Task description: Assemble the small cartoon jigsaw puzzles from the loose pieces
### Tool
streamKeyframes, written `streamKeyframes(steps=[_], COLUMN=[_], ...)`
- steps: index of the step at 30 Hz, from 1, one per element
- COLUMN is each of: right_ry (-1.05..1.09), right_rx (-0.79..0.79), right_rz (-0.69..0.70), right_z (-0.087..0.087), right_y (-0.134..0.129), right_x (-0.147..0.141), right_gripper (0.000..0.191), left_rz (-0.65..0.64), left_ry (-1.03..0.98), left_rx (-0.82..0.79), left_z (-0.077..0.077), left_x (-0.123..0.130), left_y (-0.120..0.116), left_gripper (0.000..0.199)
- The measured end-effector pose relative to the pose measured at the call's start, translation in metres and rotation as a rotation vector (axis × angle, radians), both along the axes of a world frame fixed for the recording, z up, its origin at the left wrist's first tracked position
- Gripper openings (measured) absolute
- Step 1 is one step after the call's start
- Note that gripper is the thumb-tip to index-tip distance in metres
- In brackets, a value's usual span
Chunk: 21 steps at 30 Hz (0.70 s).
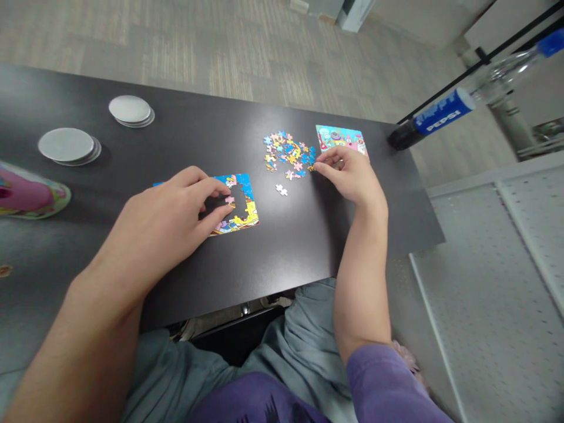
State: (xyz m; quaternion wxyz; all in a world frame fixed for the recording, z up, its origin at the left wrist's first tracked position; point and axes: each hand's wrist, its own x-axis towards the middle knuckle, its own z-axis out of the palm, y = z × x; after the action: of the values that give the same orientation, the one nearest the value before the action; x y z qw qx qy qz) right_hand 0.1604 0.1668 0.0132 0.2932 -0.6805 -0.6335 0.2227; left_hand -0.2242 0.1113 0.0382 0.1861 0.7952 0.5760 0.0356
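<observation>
Over a partly assembled jigsaw puzzle [250, 202], whose middle shows dark table, is my left hand [176, 202]. A pink puzzle piece [230, 200] sits between its thumb and index fingertips. The hand covers the puzzle's left part. My right hand [350, 173] reaches to the right edge of a pile of loose puzzle pieces [286, 153], thumb and index close together at a small yellowish piece [311, 168]. Beyond that hand lies a colourful picture card [339, 135], partly covered by it. A single grey-white piece [281, 190] lies apart, between the puzzle and the pile.
Two stacks of round white discs [130, 109] [66, 145] are on the dark table [282, 252] at the far left. Nearer stands a pink-and-green container [33, 191]. A Pepsi bottle [443, 111] stands by the right edge. A perforated grey panel [497, 264] adjoins on the right.
</observation>
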Motion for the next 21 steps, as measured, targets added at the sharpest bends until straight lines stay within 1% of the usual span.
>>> streamKeyframes(steps=[4,8,10,13,16,19,21], right_ry=[-0.029,-0.086,-0.139,-0.212,-0.249,-0.257,-0.261], right_rx=[0.005,0.029,0.059,0.106,0.126,0.127,0.160], right_rz=[0.010,0.113,0.150,0.138,0.110,0.095,0.116], right_z=[0.000,-0.001,-0.006,-0.014,-0.022,-0.025,-0.024], right_y=[0.001,0.006,0.011,0.017,0.019,0.018,0.016], right_x=[0.000,-0.012,-0.021,-0.033,-0.038,-0.041,-0.044], right_gripper=[0.010,0.018,0.017,0.014,0.011,0.010,0.011], left_rz=[-0.019,-0.053,-0.042,-0.027,-0.033,-0.030,-0.027], left_ry=[0.004,-0.038,-0.048,-0.043,-0.036,-0.027,-0.031], left_rx=[0.004,0.003,0.005,0.004,0.009,0.001,0.010], left_z=[-0.002,-0.004,-0.004,-0.001,0.002,0.004,0.004], left_x=[0.000,-0.002,-0.003,-0.002,-0.001,0.000,0.000], left_y=[0.000,-0.001,-0.001,-0.001,0.000,0.001,0.001], left_gripper=[0.064,0.061,0.058,0.055,0.054,0.052,0.049])
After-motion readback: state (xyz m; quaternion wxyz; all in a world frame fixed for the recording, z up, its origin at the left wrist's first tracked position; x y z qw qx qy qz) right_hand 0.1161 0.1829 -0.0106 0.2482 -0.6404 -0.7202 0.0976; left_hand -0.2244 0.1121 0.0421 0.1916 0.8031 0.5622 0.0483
